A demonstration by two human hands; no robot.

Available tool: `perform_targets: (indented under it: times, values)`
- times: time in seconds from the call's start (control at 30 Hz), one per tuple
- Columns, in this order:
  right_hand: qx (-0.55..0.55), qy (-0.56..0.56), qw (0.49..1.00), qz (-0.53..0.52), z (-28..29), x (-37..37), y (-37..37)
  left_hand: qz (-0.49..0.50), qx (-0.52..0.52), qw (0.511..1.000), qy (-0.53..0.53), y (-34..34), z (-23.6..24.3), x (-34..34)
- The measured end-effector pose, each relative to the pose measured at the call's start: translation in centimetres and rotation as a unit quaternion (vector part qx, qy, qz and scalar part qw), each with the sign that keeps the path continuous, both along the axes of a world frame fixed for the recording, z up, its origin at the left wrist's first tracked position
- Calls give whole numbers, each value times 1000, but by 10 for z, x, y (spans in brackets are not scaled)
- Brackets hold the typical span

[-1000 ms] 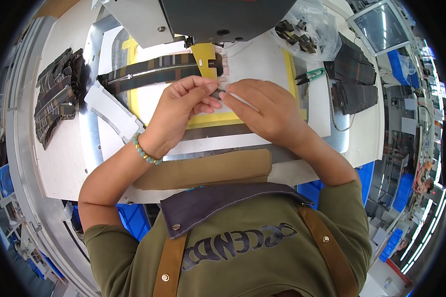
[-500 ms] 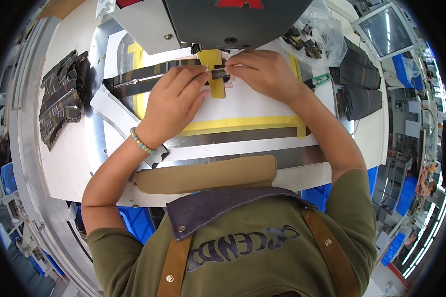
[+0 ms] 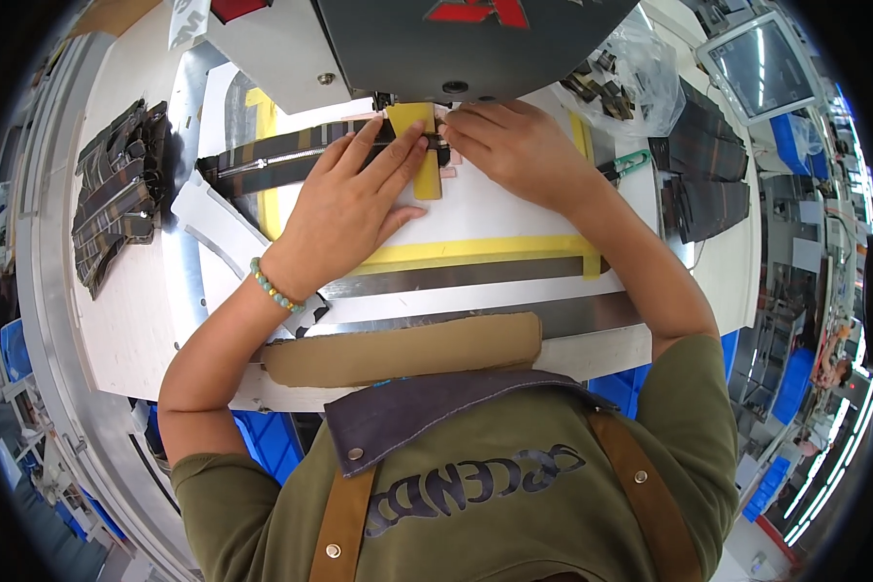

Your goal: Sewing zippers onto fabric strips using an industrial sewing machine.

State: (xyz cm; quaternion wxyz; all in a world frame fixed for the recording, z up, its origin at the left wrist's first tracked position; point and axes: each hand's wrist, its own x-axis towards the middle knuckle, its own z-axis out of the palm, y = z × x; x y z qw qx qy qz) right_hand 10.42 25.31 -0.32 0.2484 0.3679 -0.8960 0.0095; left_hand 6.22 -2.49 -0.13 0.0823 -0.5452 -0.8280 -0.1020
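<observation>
A dark plaid fabric strip with a silver zipper lies across the white work surface, under the machine head. My left hand rests flat on its right part, fingers stretched out and spread. Two of those fingertips touch an upright yellow strip that crosses the fabric's end. On the other side, my right hand has its fingertips pinched at a small dark fabric tab beside the yellow strip. The fingers partly hide the tab.
Stacked plaid zipper pieces lie at the left, folded dark fabric at the right. A clear plastic bag of small dark pieces stands back right, near a green-handled tool. Brown cardboard lines the front edge.
My left hand has flattened out, its fingers spreading forward onto the fabric and yellow strip. The right fingertips have stayed close to the tab, which now lies lower against the strip.
</observation>
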Motion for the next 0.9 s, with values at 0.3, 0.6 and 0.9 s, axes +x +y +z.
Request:
perform_targets:
  times: [0.3, 0.6, 0.9]
  values:
    - [-92, -61, 991, -70, -5, 36, -16, 16, 25, 999, -29, 5, -4, 1]
    - [-98, -66, 992, -51, -10, 36, -13, -9, 80, 994, -78, 3, -10, -4]
    - [-83, -48, 993, -72, -11, 36, -15, 2, 25, 999, -34, 8, -3, 3]
